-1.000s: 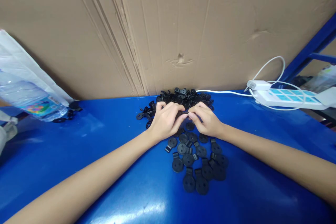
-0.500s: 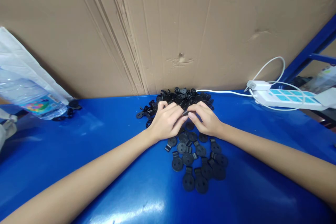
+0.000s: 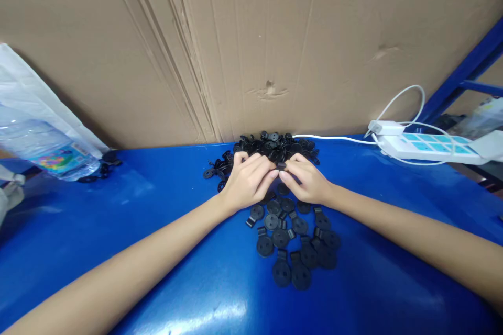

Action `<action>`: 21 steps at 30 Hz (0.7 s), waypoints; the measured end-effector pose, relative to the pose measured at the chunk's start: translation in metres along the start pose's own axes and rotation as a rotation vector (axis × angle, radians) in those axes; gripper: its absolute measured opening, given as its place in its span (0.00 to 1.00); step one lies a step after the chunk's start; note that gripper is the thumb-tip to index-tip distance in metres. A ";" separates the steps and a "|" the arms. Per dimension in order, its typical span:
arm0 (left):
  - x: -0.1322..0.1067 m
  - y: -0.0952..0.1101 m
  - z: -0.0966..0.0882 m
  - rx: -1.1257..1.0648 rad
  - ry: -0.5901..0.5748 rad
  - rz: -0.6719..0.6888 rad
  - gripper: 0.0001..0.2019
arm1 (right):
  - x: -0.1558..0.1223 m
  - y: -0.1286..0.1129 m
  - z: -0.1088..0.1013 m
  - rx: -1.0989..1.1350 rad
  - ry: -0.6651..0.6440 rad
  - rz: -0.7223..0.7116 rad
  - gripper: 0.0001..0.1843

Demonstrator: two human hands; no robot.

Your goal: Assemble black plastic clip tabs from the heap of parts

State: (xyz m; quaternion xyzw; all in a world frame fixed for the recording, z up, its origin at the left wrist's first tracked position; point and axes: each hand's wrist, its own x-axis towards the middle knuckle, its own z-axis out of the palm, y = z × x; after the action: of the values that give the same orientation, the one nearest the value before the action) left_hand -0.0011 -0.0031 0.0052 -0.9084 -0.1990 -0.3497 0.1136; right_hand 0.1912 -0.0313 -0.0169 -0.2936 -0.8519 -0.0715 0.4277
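Note:
My left hand (image 3: 251, 180) and my right hand (image 3: 304, 179) meet fingertip to fingertip above the table. Between them they pinch one small black plastic clip (image 3: 281, 166); most of it is covered by my fingers. Right behind my hands lies a heap of black plastic pieces (image 3: 275, 144), many of them round with holes. Closer to me, below my hands, are several black round clips (image 3: 301, 275), each a two-holed disc with a short tab. Some of these overlap.
The blue table (image 3: 176, 282) runs up to a cardboard sheet (image 3: 251, 52). At left stands a clear plastic bottle (image 3: 55, 146) by a white bag, with a few black pieces at its base. A white power strip (image 3: 432, 149) with a looped cable (image 3: 422, 97) lies at right.
My fingertips have shifted slightly on the clip, and it now lies more level, with more of it showing. The pieces on the table have not moved.

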 end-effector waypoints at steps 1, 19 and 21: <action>0.000 0.000 0.000 -0.001 -0.002 -0.003 0.12 | 0.000 0.000 0.000 0.002 0.001 0.004 0.14; 0.000 0.000 0.000 0.016 -0.001 0.030 0.11 | -0.003 0.002 0.001 0.044 -0.028 -0.003 0.13; 0.000 0.000 0.000 0.018 -0.002 0.032 0.11 | -0.003 0.002 0.001 0.045 -0.025 -0.005 0.13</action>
State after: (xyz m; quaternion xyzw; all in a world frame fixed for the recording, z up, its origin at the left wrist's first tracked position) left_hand -0.0012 -0.0032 0.0047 -0.9108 -0.1877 -0.3451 0.1271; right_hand 0.1930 -0.0309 -0.0198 -0.2829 -0.8592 -0.0498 0.4234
